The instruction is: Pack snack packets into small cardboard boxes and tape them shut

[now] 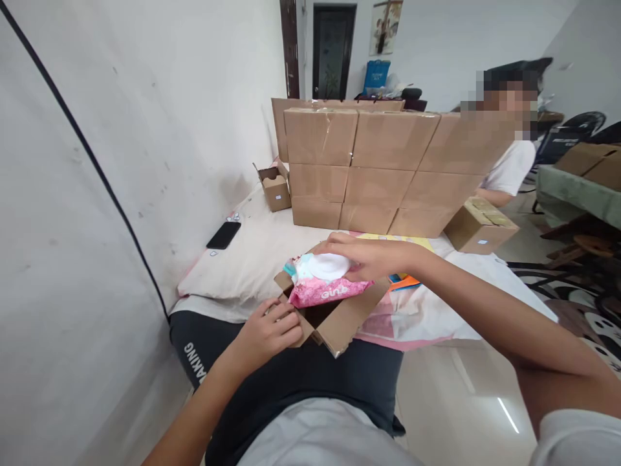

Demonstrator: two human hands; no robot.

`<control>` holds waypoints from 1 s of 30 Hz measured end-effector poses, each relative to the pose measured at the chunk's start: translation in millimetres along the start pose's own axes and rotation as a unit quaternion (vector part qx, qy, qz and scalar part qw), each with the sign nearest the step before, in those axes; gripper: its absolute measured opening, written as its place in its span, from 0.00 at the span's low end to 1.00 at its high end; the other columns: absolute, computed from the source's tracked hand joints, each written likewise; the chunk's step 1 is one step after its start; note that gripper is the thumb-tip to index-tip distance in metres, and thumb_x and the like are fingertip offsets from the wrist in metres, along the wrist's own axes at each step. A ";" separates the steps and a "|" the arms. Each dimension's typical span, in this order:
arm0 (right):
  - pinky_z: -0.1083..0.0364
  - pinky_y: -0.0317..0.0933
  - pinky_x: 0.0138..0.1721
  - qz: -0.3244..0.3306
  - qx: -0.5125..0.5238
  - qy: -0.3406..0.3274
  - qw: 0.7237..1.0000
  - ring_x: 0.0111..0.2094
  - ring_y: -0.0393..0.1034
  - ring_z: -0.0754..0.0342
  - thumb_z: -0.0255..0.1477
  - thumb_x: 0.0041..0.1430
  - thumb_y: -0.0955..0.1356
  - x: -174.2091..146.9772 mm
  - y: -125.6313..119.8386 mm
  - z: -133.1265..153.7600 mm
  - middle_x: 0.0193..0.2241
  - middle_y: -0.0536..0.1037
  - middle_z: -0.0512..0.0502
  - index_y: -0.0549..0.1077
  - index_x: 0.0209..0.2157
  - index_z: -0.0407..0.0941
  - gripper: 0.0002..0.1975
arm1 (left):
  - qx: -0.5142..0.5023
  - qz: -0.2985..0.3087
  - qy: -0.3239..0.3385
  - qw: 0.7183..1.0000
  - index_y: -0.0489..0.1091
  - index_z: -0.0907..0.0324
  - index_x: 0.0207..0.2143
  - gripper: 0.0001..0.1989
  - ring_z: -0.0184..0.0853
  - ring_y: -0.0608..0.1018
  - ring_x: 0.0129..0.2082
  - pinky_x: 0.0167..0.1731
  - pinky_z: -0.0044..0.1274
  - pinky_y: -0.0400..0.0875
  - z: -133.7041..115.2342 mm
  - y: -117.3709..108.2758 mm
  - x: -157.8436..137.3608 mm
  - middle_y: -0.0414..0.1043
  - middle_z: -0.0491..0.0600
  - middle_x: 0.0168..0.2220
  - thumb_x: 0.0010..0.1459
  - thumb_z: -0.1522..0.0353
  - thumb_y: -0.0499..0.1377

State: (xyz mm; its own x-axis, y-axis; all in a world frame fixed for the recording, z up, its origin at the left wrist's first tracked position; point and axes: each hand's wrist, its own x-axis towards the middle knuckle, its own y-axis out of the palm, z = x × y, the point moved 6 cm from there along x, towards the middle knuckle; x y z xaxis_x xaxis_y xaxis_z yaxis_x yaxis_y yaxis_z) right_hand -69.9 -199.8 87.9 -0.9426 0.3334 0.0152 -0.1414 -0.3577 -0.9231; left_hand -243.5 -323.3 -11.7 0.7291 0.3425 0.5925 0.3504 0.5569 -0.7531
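Observation:
A pink pack of wet wipes (323, 288) with a white lid and a teal end sits tilted over the opening of a small cardboard box (349, 317), whose flaps are folded out. My right hand (356, 255) is closed on the far right side of the pack, its fingers across the top behind the lid. At the near left corner of the box, my left hand (274, 331) has its fingers curled on the flap, close to the pack's lower left corner. The box rests at the bed's near edge, by my lap. Its inside is mostly hidden.
A wall of stacked cardboard boxes (378, 168) stands across the bed (252, 259). One small open box (276, 188) and one closed box (480, 223) flank it. A black phone (224, 235) lies at left. Another person (517, 162) is behind the stack. Something orange and blue (403, 282) lies right.

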 end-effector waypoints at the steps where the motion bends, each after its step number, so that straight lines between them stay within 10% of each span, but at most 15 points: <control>1: 0.49 0.65 0.51 0.003 -0.004 -0.001 1.000 0.50 0.67 0.48 0.22 0.57 0.68 1.7 -0.4 0.0 0.51 0.68 0.43 0.60 0.66 0.50 0.36 | 0.001 -0.006 -0.005 1.000 0.68 0.57 0.32 0.09 0.35 0.77 0.43 0.50 0.32 0.62 2.3 0.2 -3.7 0.76 0.43 0.33 0.65 0.77 0.57; 13: 0.54 0.60 0.39 0.089 -0.142 -0.039 0.985 0.45 0.63 0.48 0.18 0.59 0.66 3.9 45.8 15.8 0.46 0.68 0.41 0.67 0.59 0.49 0.27 | -0.006 -0.050 -0.049 0.998 0.68 0.57 0.29 0.11 0.36 0.78 0.43 0.50 0.33 0.64 13.8 14.6 -23.9 0.77 0.43 0.32 0.62 0.78 0.59; 22: 0.39 0.49 0.62 0.113 -0.214 0.035 0.970 0.48 0.69 0.46 0.16 0.60 0.65 22.8 87.3 -20.4 0.44 0.77 0.39 0.75 0.48 0.44 0.17 | 0.020 -0.061 -0.138 0.988 0.66 0.56 0.30 0.11 0.37 0.77 0.45 0.49 0.34 0.65 24.1 17.2 -35.4 0.78 0.46 0.36 0.62 0.80 0.56; 27: 0.38 0.57 0.60 -0.185 -0.075 0.127 0.972 0.58 0.67 0.41 0.29 0.64 0.68 -17.6 46.6 -25.6 0.55 0.74 0.39 0.73 0.53 0.49 0.16 | -0.063 -0.198 -0.393 0.896 0.64 0.56 0.42 0.09 0.43 0.73 0.52 0.49 0.39 0.72 29.6 26.6 -48.4 0.66 0.57 0.50 0.61 0.71 0.61; 30: 0.38 0.64 0.57 -0.511 0.064 0.218 0.829 0.53 0.73 0.43 0.35 0.66 0.66 -76.8 46.9 -48.8 0.55 0.74 0.40 0.69 0.57 0.52 0.18 | -0.131 -0.269 -0.484 0.823 0.60 0.56 0.52 0.20 0.46 0.69 0.60 0.55 0.44 0.71 13.0 36.9 -49.8 0.60 0.60 0.56 0.61 0.69 0.63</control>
State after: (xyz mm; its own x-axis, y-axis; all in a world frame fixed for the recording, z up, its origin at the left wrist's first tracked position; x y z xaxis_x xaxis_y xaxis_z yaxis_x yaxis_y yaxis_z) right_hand 10.7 -199.6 24.7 -0.1167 0.7928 0.5982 -0.8557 0.2255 -0.4658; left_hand -274.5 -310.0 -65.3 -0.3376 0.6125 0.7148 0.6756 0.6864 -0.2691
